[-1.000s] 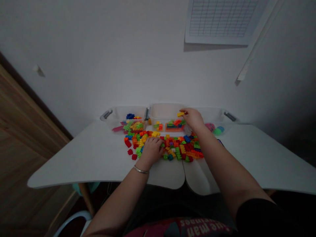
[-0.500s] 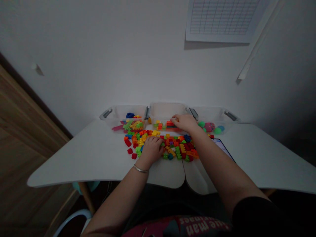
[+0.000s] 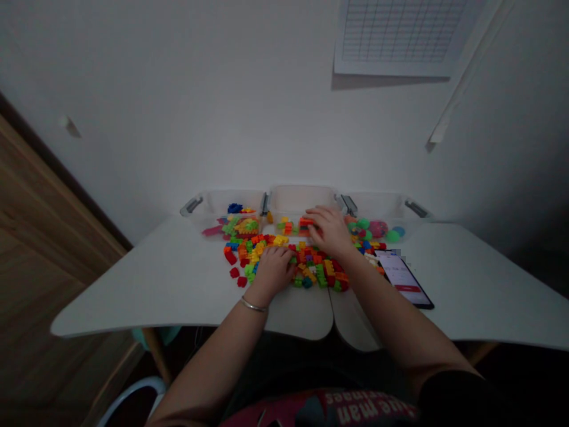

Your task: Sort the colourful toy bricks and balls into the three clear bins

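A pile of colourful plastic building blocks [image 3: 306, 258] covers the middle of the table. My left hand [image 3: 276, 267] rests on the left part of this pile, palm down, fingers slightly spread over the blocks; what lies under the palm is hidden. Just above the pile, my right hand [image 3: 329, 231] is in front of the middle clear bin [image 3: 303, 198], its fingers stretched out and apart from the thumb. Nothing shows between them. Some red, orange, yellow and green blocks [image 3: 288, 227] are visible through that bin's front wall.
The left clear bin [image 3: 213, 198] contains mixed coloured pieces, and the right clear bin [image 3: 377, 200] contains green, pink and blue balls. A lit phone [image 3: 402, 276] lies right of the pile. Loose red blocks [image 3: 234, 273] lie near the left edge of the pile. A wall stands behind the bins.
My right hand has drawn back from the middle bin, lower and slightly nearer me, with its fingers spreading. More of the phone shows. My left hand stays in place.
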{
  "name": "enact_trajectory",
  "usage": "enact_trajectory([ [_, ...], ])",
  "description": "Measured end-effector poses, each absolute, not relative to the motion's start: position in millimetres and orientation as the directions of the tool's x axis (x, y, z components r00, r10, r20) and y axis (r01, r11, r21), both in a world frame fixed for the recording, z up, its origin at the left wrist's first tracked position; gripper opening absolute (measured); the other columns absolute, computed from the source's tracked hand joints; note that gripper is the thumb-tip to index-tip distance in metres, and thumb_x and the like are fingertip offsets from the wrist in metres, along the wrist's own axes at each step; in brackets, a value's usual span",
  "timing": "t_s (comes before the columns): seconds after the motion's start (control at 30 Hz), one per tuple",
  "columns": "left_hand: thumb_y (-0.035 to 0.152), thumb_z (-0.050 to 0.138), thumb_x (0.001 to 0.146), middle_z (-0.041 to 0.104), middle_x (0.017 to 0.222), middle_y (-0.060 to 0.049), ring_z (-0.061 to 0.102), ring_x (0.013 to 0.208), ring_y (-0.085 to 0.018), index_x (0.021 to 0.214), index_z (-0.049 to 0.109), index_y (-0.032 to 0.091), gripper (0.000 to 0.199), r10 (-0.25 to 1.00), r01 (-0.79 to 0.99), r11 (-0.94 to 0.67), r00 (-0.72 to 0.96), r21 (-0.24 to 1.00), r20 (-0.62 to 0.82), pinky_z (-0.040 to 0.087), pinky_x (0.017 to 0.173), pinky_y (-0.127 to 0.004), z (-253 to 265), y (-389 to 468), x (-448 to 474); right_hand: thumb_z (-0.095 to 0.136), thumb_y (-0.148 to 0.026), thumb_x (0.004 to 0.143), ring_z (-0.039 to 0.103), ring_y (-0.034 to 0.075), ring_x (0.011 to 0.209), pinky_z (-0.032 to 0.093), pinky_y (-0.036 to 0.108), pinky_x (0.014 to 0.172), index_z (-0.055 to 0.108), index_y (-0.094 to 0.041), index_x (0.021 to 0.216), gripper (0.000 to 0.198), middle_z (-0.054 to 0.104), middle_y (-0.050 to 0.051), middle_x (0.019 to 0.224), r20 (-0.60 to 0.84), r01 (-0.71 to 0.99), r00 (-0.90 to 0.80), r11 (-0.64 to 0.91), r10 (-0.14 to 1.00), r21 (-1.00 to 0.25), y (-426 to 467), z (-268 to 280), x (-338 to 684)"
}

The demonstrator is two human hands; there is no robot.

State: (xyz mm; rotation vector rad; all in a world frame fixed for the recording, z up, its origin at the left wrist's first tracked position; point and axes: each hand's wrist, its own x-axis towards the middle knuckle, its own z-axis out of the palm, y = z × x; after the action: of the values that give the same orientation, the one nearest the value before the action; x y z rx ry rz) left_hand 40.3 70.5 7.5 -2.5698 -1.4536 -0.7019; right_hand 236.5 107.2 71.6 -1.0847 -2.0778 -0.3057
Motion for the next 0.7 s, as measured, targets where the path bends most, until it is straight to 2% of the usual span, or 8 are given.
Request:
enact_trajectory([
  [0.07,0.022,0.058,0.082,0.067,0.108,-0.006,0.056,0.102,-0.025,0.105,0.064,0.021,0.023,0.781,0.832,-0.541,0.443,0.124,0.44,0.041,0.096,-0.043,7.0,71.1,40.8,0.05,-0.019,0.087,0.057,0.021,0.107,0.039,0.038,0.102,0.07,-0.02,0.1,0.024,0.07,0.006,0.11,0.727,0.755,-0.362,0.641,0.583,-0.138,97.0,62.3,226.3],
  [0.13,0.022,0.058,0.082,0.067,0.108,-0.007,0.056,0.101,-0.025,0.104,0.064,0.021,0.023,0.778,0.831,-0.545,0.45,0.113,0.439,0.042,0.095,-0.043,6.6,71.5,41.2,0.05,-0.019,0.087,0.058,0.021,0.104,0.041,0.037,0.099,0.07,-0.019,0.1,0.024,0.07,0.007,0.107,0.698,0.749,-0.363,0.639,0.617,-0.174,90.4,50.8,217.1],
  [0.3,0.021,0.058,0.081,0.066,0.107,-0.008,0.056,0.102,-0.026,0.104,0.063,0.021,0.023,0.77,0.828,-0.551,0.456,0.104,0.447,0.042,0.095,-0.043,7.7,70.5,41.6,0.044,-0.018,0.088,0.057,0.024,0.11,0.044,0.037,0.096,0.06,-0.018,0.124,0.039,0.065,0.01,0.121,0.541,0.84,-0.253,0.459,0.802,-0.288,89.1,22.0,208.8],
  [0.4,0.021,0.058,0.082,0.066,0.107,-0.007,0.056,0.102,-0.025,0.104,0.063,0.021,0.023,0.774,0.828,-0.55,0.454,0.113,0.442,0.042,0.094,-0.043,8.8,69.3,41.5,0.044,-0.02,0.088,0.056,0.025,0.112,0.043,0.037,0.097,0.057,-0.016,0.128,0.042,0.064,0.011,0.123,0.466,0.869,-0.245,0.406,0.85,-0.284,91.0,12.7,209.7],
  [0.7,0.021,0.058,0.082,0.066,0.107,-0.008,0.056,0.101,-0.024,0.102,0.064,0.021,0.021,0.785,0.831,-0.542,0.447,0.126,0.428,0.042,0.094,-0.042,11.6,66.7,42.0,0.046,-0.027,0.09,0.056,0.026,0.114,0.04,0.036,0.098,0.059,-0.012,0.125,0.04,0.065,0.015,0.122,0.387,0.923,-0.169,0.283,0.906,-0.26,94.7,7.6,207.4],
])
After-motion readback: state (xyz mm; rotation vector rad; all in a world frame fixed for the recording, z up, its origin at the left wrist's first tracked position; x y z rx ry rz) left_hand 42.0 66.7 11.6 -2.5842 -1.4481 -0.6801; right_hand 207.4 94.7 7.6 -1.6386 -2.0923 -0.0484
